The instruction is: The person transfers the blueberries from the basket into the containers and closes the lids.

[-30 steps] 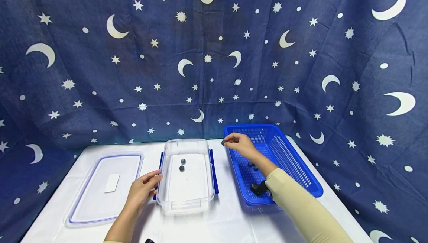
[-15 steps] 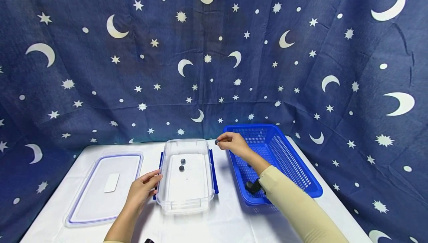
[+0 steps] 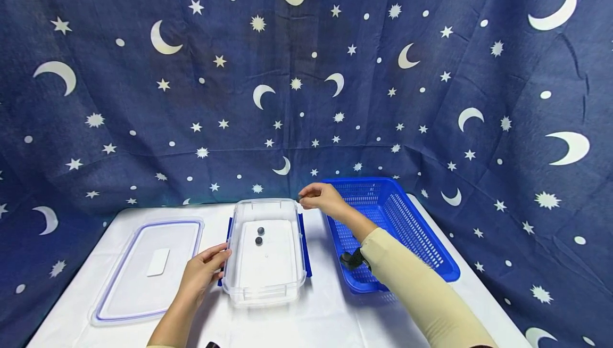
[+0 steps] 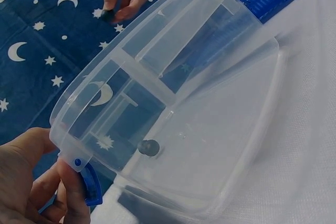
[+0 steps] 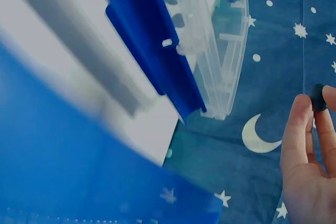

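A clear plastic box (image 3: 267, 295) with blue side clips stands mid-table, two small dark balls (image 3: 259, 235) on its floor; one ball (image 4: 148, 147) shows in the left wrist view. My left hand (image 3: 203, 273) holds the box's left side, fingers by the blue clip (image 4: 91, 184). My right hand (image 3: 318, 197) hovers over the box's far right corner and pinches a small dark ball (image 3: 299, 198), seen also (image 5: 317, 97) (image 4: 107, 15) in the wrist views.
A blue mesh basket (image 3: 431, 255) stands right of the box, under my right forearm. The box's clear lid (image 3: 146, 268) lies flat to the left. A white cloth covers the table (image 3: 316, 321); a star-and-moon curtain (image 3: 306, 71) hangs behind.
My right hand has carried the dark ball leftward, from the basket's near-left rim to above the box's far right corner. The left hand and box have stayed put.
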{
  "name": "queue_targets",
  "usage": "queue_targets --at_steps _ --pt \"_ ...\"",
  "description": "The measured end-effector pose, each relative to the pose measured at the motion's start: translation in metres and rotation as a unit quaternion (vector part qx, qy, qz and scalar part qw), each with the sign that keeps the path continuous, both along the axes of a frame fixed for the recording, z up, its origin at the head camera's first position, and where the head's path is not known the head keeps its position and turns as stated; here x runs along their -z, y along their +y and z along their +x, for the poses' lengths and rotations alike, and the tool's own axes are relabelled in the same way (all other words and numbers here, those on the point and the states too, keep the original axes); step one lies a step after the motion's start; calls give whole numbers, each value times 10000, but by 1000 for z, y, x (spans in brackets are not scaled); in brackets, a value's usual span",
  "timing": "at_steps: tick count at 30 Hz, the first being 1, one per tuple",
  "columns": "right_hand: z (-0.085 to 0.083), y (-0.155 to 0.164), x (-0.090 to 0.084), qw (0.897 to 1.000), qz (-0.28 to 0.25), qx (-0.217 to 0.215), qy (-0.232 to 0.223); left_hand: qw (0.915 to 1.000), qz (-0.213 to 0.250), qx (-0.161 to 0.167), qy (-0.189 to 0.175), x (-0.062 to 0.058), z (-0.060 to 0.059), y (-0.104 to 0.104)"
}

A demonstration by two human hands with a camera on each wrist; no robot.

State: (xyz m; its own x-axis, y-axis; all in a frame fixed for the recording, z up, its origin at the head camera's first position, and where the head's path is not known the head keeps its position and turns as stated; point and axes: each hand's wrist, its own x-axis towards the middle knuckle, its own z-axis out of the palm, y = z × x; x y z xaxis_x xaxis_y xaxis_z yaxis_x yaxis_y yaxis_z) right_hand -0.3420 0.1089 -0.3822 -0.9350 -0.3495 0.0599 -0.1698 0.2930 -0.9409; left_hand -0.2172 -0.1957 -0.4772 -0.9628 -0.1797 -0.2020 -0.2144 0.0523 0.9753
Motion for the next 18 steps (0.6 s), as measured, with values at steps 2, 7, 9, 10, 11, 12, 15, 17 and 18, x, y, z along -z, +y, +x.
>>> queue_targets --at_steps 2,7,9,10,11,12,15,17,18 --pt "0 -6 1 9998 -145 -77 -97 10000 18 1 -7 0 0 0" --pt "-1 -21 5 9993 -107 -125 -328 10000 41 -2 -15 -1 0 0" --pt "-2 -28 7 9991 -3 -132 -404 10000 44 6 -9 -1 0 0" --pt "-2 -32 7 9989 32 -140 -457 10000 39 10 -3 -1 0 0" --pt "-3 -35 8 9985 43 -155 -518 10000 40 12 1 -1 0 0" --pt "-4 -39 9 9982 42 -183 -561 10000 31 16 6 -1 0 0" --pt "-6 -51 10 9973 -14 -249 -694 10000 33 25 19 -1 0 0" --pt "-7 -58 10 9967 15 -306 -749 10000 36 30 16 -1 0 0" --pt "-8 -61 10 9965 28 -343 -766 10000 32 27 12 -1 0 0"
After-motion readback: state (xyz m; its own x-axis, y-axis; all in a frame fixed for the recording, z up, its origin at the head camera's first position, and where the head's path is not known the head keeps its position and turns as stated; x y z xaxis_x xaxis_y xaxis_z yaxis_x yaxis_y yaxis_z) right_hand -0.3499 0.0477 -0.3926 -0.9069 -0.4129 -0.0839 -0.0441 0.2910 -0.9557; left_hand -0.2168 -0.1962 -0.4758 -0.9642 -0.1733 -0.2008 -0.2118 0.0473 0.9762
